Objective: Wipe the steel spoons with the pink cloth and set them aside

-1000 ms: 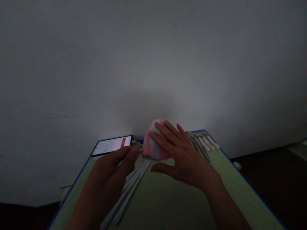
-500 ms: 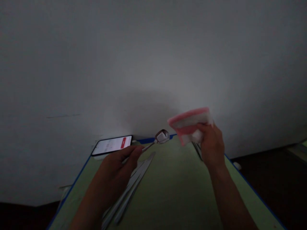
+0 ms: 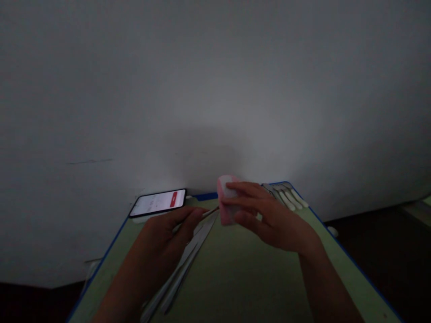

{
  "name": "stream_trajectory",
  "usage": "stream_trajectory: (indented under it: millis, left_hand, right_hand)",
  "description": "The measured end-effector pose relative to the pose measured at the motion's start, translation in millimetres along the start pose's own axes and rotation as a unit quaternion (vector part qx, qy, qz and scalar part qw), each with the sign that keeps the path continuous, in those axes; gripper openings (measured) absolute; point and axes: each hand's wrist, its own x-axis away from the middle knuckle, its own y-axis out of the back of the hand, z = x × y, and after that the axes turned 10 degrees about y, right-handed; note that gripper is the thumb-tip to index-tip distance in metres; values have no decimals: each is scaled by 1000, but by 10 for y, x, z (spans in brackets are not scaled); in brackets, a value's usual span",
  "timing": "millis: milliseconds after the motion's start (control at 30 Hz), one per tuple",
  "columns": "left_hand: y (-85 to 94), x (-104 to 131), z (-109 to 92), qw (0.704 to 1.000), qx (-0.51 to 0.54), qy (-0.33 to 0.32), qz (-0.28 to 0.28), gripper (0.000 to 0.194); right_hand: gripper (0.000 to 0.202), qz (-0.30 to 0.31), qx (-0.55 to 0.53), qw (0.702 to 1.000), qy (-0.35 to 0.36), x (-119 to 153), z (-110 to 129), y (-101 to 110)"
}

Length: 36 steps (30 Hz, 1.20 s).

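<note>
My left hand [image 3: 173, 237] is closed round the handle of a metal spoon [image 3: 210, 211], held above the table and pointing right. A pink and white cloth [image 3: 226, 215] wraps the spoon's bowl, which is hidden inside it. The fingers of my right hand [image 3: 266, 213] press the cloth around that end. Below my left hand, several table knives [image 3: 193, 251] lie side by side on the green table, partly covered by the hand and forearm.
A phone [image 3: 158, 203] with a lit screen lies at the table's back left, a cable at its right end. Several pieces of cutlery with pale handles [image 3: 288, 197] lie at the back right. The grey wall [image 3: 215, 89] rises right behind the blue-edged table [image 3: 249, 278].
My right hand has moved left with the cloth and brought it over the spoon's bowl. The cutlery at the back right has come into sight. My left hand has barely moved.
</note>
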Motion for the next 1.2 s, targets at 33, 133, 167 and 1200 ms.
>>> stream_trajectory:
  millis: [33,133,167,1200]
  left_hand:
    - [1,8,-10,1000,2,-7,3,32]
    - [5,37,-54,999,9,-28,38,32]
    - [10,45,-67,998,9,-32,50,32]
    - [18,94,-48,992,-17,-122,21,25]
  right_hand:
    - [28,-15,1,1000,-5,-9,-10,-7]
    - [28,-47,-4,998,-44,-32,-49,-19]
    - [32,-41,-11,997,-62,-36,-61,-18]
    - [24,102,-131,982,-92,46,-95,182]
